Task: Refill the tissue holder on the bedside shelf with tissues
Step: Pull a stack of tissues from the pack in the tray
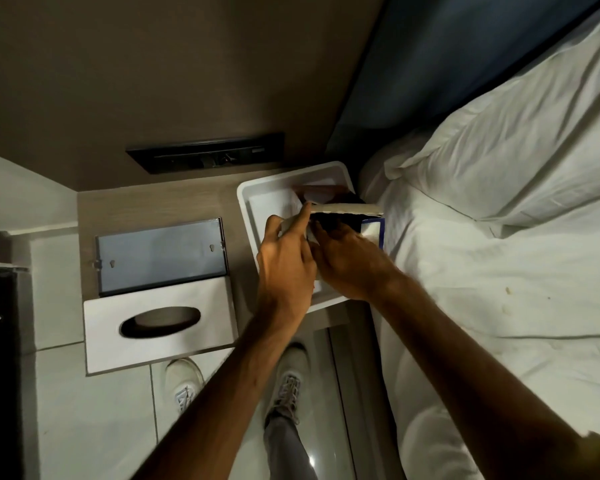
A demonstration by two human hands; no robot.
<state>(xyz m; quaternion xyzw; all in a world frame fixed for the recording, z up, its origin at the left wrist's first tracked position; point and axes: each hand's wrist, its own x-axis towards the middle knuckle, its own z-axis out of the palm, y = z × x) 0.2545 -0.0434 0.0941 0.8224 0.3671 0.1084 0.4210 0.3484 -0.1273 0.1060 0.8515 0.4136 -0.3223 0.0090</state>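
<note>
On the wooden bedside shelf (194,202) lies the holder's metal base (161,256), face up and bare. Its white cover (160,323) with an oval slot lies in front of it, hanging over the shelf's edge. To the right stands a white tray (253,192) holding a tissue box (347,208) with a blue-edged side. My left hand (286,258) grips the box's left end, index finger stretched along its raised flap. My right hand (352,261) reaches into the box's dark opening, fingertips hidden inside.
A black switch panel (205,152) is set in the wall behind the shelf. A bed with a white sheet (499,289) and pillow (520,140) borders the tray on the right. My two shoes (184,379) stand on the tiled floor below.
</note>
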